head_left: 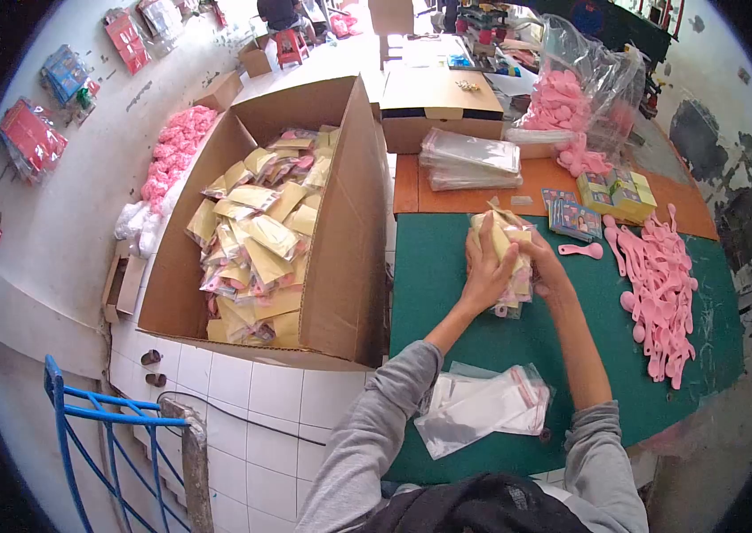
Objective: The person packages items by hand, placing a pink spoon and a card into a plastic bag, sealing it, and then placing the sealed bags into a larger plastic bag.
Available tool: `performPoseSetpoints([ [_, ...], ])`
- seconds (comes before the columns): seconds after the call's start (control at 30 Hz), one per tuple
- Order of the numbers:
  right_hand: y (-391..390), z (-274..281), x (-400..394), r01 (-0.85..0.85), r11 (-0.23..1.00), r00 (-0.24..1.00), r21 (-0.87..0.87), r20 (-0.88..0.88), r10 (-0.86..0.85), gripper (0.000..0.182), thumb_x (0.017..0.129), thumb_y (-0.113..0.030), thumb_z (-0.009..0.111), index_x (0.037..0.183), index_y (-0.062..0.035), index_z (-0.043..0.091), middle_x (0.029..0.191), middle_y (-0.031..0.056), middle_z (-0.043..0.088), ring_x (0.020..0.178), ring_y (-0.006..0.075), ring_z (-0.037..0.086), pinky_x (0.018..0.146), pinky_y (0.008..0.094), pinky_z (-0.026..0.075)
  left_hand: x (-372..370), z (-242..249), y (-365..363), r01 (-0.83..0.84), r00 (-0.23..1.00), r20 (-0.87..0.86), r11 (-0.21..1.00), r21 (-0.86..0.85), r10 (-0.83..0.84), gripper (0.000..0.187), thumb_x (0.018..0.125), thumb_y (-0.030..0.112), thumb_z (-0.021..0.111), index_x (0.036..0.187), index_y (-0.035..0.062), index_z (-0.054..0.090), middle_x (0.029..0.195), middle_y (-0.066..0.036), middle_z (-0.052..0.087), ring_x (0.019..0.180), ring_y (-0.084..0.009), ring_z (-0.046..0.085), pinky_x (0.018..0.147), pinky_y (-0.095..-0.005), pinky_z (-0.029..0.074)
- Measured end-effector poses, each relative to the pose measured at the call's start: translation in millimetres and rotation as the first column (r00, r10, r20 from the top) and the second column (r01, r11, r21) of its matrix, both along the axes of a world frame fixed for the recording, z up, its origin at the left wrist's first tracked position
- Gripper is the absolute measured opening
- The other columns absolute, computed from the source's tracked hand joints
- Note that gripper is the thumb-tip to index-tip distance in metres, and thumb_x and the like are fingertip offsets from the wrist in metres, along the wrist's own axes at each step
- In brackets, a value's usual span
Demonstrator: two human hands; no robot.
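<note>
Pink plastic spoons (660,302) lie heaped across the green tabletop's (429,258) right side. Our left hand (488,266) and right hand (547,266) close around yellow-and-clear plastic packaging (521,282), gripping it.

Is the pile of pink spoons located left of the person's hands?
No, the pile of pink spoons lies on the green table, right of the right hand.

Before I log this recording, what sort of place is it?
Probably a packing workshop: a large cardboard box holds many filled clear packets, pink spoons lie heaped on a green tabletop, and clear plastic bags are stacked near its far edge.
</note>
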State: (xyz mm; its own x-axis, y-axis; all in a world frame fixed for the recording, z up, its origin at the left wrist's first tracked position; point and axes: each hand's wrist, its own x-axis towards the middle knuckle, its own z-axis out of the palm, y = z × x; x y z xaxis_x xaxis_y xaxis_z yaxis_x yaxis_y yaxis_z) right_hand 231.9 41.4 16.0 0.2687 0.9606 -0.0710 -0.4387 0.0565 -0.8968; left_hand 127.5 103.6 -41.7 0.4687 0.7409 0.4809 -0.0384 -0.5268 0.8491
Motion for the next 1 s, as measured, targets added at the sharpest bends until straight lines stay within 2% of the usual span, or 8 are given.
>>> performPoseSetpoints([
  [0.23, -13.6, 93.3, -67.8, -0.042, 0.988, 0.996, 0.146, -0.075, 0.053, 0.066, 0.078, -0.014, 0.063, 0.136, -0.0033, 0.031, 0.122, 0.0138, 0.049, 0.105, 0.0211, 0.055, 0.087, 0.0318, 0.048, -88.1, 136.6, -28.1, -0.137, 0.989, -0.024, 0.965, 0.222, 0.146, 0.074, 0.085, 0.036, 0.059, 0.142, 0.0081, 0.021, 0.136, -0.036, 0.019, 0.127, -0.0511, 0.02, 0.104, -0.051, 0.021],
  [0.43, 74.7, 174.1, -162.2, -0.401, 0.77, 0.907, 0.496, 0.097, 0.409, 0.074, 0.074, -0.023, 0.07, 0.135, -0.0032, 0.032, 0.118, 0.0153, 0.051, 0.101, 0.0207, 0.057, 0.085, 0.0289, 0.049, -191.7, 225.9, 15.9, -0.469, 0.821, 0.042, 0.63, 0.618, 0.57, 0.066, 0.09, 0.036, 0.05, 0.14, 0.0014, 0.025, 0.139, -0.023, 0.033, 0.13, -0.0363, 0.031, 0.108, -0.0418, 0.023],
  [0.57, 194.3, 191.6, -206.7, -0.242, 0.845, 0.942, 0.476, 0.326, 0.086, 0.087, 0.074, -0.047, 0.068, 0.14, -0.0064, 0.027, 0.128, 0.0229, 0.046, 0.115, 0.0302, 0.049, 0.095, 0.0366, 0.042, -243.9, 258.2, 129.7, -0.455, 0.803, 0.012, 0.6, 0.658, 0.596, 0.068, 0.089, 0.039, 0.053, 0.139, 0.0005, 0.026, 0.138, -0.024, 0.033, 0.124, -0.0419, 0.036, 0.104, -0.0459, 0.028],
  [0.7, 198.5, 152.1, -206.7, 0.08, 0.953, 0.662, 0.293, 0.699, -0.27, 0.085, 0.077, -0.051, 0.063, 0.14, -0.0086, 0.026, 0.129, 0.0261, 0.044, 0.12, 0.0344, 0.044, 0.099, 0.039, 0.038, -309.0, 220.7, 145.2, -0.381, 0.5, -0.331, 0.547, 0.746, 0.8, 0.057, 0.091, 0.03, 0.051, 0.135, -0.0006, 0.033, 0.135, -0.024, 0.038, 0.122, -0.0379, 0.041, 0.099, -0.0435, 0.035],
  [0.77, 161.3, 117.9, -182.8, -0.1, 0.897, 0.576, 0.431, 0.76, -0.301, 0.07, 0.079, -0.045, 0.062, 0.131, -0.0067, 0.038, 0.116, 0.0232, 0.05, 0.11, 0.0339, 0.049, 0.093, 0.042, 0.041, -296.1, 209.9, 51.3, -0.34, 0.784, -0.325, 0.804, 0.488, 0.529, 0.041, 0.088, 0.016, 0.052, 0.125, -0.0019, 0.045, 0.12, -0.02, 0.053, 0.108, -0.0312, 0.055, 0.083, -0.039, 0.048],
  [0.87, 47.0, 90.1, -134.9, -0.506, 0.804, 0.518, 0.312, 0.855, -0.006, 0.025, 0.082, -0.022, 0.062, 0.098, -0.0032, 0.058, 0.094, 0.0121, 0.056, 0.089, 0.0247, 0.056, 0.076, 0.0385, 0.046, -300.6, 171.5, -40.4, 0.412, 0.681, -0.694, 0.906, 0.1, -0.233, 0.023, 0.077, 0.015, 0.066, 0.094, 0.0032, 0.057, 0.092, -0.012, 0.06, 0.083, -0.0255, 0.061, 0.071, -0.0342, 0.05],
  [0.97, -32.0, 62.0, -81.6, -0.59, 0.806, 0.421, 0.05, 0.871, 0.254, 0.023, 0.083, -0.018, 0.063, 0.102, -0.0055, 0.06, 0.099, 0.0082, 0.058, 0.088, 0.018, 0.058, 0.075, 0.0317, 0.05, -276.1, 111.4, -101.8, 0.858, 0.009, -0.341, 0.183, -0.48, -0.94, 0.017, 0.084, 0.013, 0.058, 0.089, -0.0022, 0.055, 0.088, -0.016, 0.058, 0.077, -0.0312, 0.058, 0.07, -0.0393, 0.048],
  [1.0, -51.5, 57.6, -66.1, -0.574, 0.819, 0.415, -0.015, 0.857, 0.306, 0.025, 0.083, -0.019, 0.064, 0.104, -0.0053, 0.06, 0.103, 0.0083, 0.059, 0.092, 0.0179, 0.059, 0.076, 0.0313, 0.051, -270.5, 85.9, -118.7, 0.91, 0.016, -0.127, 0.067, -0.41, -0.992, 0.022, 0.086, 0.017, 0.055, 0.09, -0.0048, 0.054, 0.09, -0.019, 0.057, 0.077, -0.0344, 0.058, 0.071, -0.0417, 0.047],
])
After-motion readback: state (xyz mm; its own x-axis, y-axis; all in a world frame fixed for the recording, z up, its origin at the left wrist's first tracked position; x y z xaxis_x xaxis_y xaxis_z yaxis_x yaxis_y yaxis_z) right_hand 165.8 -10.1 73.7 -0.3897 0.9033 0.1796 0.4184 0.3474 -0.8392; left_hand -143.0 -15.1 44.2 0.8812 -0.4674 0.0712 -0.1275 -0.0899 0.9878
